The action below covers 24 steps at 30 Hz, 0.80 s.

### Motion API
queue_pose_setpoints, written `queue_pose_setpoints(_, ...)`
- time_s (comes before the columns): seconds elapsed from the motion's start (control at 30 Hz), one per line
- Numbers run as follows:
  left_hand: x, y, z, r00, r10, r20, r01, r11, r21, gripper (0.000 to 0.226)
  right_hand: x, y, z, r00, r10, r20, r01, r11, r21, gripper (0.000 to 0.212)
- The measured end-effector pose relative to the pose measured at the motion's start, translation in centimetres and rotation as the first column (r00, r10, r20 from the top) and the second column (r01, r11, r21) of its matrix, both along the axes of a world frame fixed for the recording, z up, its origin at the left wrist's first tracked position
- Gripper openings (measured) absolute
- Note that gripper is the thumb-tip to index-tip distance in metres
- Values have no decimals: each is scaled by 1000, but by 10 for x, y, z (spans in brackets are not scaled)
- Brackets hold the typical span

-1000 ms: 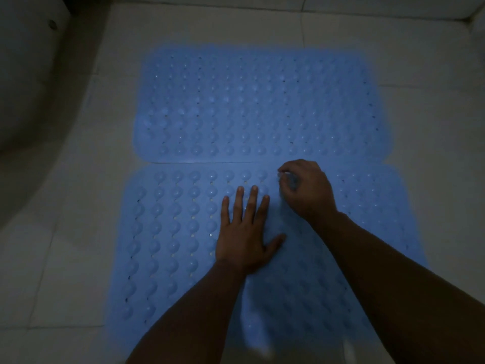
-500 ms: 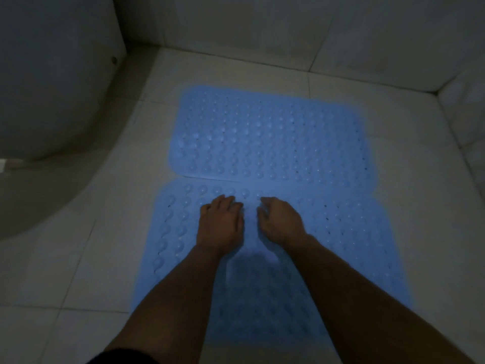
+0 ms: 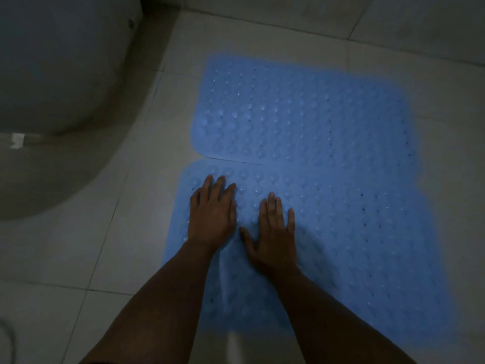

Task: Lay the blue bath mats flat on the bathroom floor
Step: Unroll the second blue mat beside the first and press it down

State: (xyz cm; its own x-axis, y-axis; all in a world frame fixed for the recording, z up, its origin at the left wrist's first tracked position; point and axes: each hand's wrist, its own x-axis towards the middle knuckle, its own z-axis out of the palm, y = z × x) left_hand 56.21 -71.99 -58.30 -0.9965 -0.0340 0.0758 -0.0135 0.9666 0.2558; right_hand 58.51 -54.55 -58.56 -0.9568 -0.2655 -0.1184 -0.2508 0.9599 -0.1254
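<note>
Both my hands lie flat on the near mat (image 3: 341, 245), palms down: the left hand (image 3: 212, 219) by its far left corner, the right hand (image 3: 275, 237) just beside it, thumb out toward the left. My fingers are straight and only slightly apart, pressing, clamped on nothing. The near mat is spread on the floor (image 3: 105, 245) in front of me, and the far mat (image 3: 301, 114) lies beyond it, their long edges meeting or slightly overlapping at the seam; in this dim light I cannot tell which. The toilet (image 3: 52, 74) stands well off to the left. I judge both mats nearly flat, so what is left is smoothing. The risk, as I see it, is that pushing forward slides the near mat over the far one and raises a ridge at the seam. Pressing only here could also leave the right end unstuck and curling if its cups do not grip. I can read no brand, label or writing on either mat.
</note>
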Motion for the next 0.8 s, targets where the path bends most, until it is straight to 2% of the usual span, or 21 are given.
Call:
queue_pose_setpoints(0.1, 0, -6, 0, 1000, -15, -8, 15, 1000, -16, 49, -1, 0, 3, 998, 12, 61, -12, 1000, -8, 95)
queue_pose_setpoints(0.23, -3, -9, 7, 1000, -21, -20, 21, 1000, 2, 50, -18, 3, 24, 968, -27, 251, 51, 995, -88, 99)
queue_pose_setpoints(0.37, -6, 7, 13, 1000, -26, -17, 27, 999, 44, 49, -67, 4, 67, 920, -148, 363, 224, 958, -178, 72)
queue_pose_setpoints(0.43, -6, 20, 10, 997, -80, 11, 79, 996, 42, 50, -89, 9, 79, 909, -150, 388, 258, 935, -242, 64)
queue_pose_setpoints(0.57, 4, 44, -11, 968, -198, 155, 205, 978, -31, 73, -103, 19, 81, 949, -147, 278, 241, 908, -342, 46)
queue_pose_setpoints(0.63, 11, 49, -17, 966, -198, 165, 211, 975, -65, 85, -102, 24, 74, 966, -141, 217, 219, 893, -394, 41)
queue_pose_setpoints(0.8, 12, 52, -11, 973, -169, 155, 184, 979, -86, 83, -105, 35, 51, 991, -104, 82, 130, 884, -448, 37)
